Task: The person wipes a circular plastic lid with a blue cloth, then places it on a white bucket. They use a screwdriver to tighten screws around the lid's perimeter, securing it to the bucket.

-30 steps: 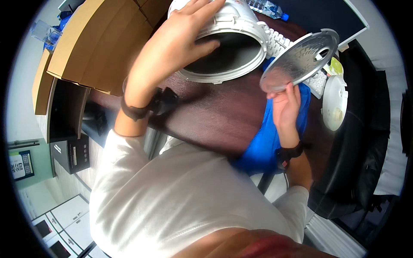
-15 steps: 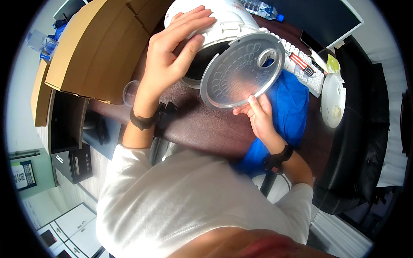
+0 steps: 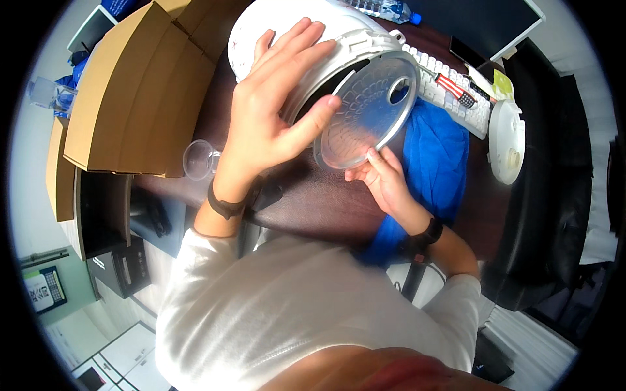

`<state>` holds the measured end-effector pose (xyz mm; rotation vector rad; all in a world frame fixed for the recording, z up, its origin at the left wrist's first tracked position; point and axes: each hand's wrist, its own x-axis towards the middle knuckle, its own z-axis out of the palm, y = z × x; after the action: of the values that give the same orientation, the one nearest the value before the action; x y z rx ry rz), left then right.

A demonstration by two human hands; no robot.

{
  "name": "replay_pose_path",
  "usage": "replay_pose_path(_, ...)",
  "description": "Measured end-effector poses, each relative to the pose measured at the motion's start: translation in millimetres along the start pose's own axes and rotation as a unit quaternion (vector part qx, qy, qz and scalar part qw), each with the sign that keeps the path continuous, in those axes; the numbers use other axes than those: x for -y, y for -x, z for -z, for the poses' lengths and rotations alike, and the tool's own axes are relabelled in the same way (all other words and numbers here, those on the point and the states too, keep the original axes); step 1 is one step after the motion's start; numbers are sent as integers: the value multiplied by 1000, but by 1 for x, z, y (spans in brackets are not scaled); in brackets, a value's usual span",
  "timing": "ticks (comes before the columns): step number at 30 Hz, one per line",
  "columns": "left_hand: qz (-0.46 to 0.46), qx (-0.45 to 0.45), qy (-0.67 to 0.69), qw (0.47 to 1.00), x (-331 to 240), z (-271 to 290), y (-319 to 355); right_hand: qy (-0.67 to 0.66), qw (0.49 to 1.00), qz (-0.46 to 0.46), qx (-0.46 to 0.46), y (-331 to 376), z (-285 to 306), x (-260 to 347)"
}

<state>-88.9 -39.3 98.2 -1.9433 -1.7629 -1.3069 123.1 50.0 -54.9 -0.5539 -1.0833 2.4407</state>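
Note:
A white rice cooker (image 3: 355, 25) lies tipped on its side, its dark mouth turned toward me. My left hand (image 3: 274, 104) rests with spread fingers on its side near the rim; the thumb reaches across the mouth. Before the opening stands a round, see-through lid (image 3: 365, 114) with a grey rim, a patterned face and a round hole. My right hand (image 3: 385, 179) pinches the lid's lower edge between thumb and fingers. Whether the lid touches the cooker's rim is hard to tell.
A blue cloth (image 3: 435, 163) lies right of the lid. Beyond it are a white keyboard (image 3: 473, 117), a screwdriver with a striped handle (image 3: 454, 90) and a white round cover (image 3: 506, 143). A cardboard box (image 3: 130, 104) and clear cup (image 3: 199, 160) stand left; a water bottle (image 3: 385, 9) lies behind.
The lid has shifted left and closer to the cooker's mouth, turning more edge-on. My left hand's thumb has spread out across the opening. The whole view has shifted slightly.

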Motion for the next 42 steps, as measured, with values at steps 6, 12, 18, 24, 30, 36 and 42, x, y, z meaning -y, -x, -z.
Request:
replay_pose_path(6, -33, 50, -28, 998, 6, -1, -3, -65, 997, -27, -25, -1, -23, -8)
replay_pose_path(12, -33, 37, -55, 997, 7, -6, -1, -33, 998, -45, -36, -8, -31, -12)
replay_pose_path(18, -26, 20, -42, 999, 6, -10, -2, -26, 997, -75, -1, -16, -28, -16)
replay_pose_path(24, -24, 2, -54, 998, 7, -12, -2, 25, 989, -145, 21, -22, -25, -8)
replay_pose_path(30, -24, -5, -61, 998, 7, -13, 0, 253, 963, -93, -14, -23, -3, 28)
replay_pose_path(36, -25, -6, -59, 998, 7, -12, 0, 405, 843, 316, -158, -47, -13, 82)
replay_pose_path(42, -21, -12, -60, 998, 7, -14, 2, 550, 651, 498, -162, -71, -34, 100)
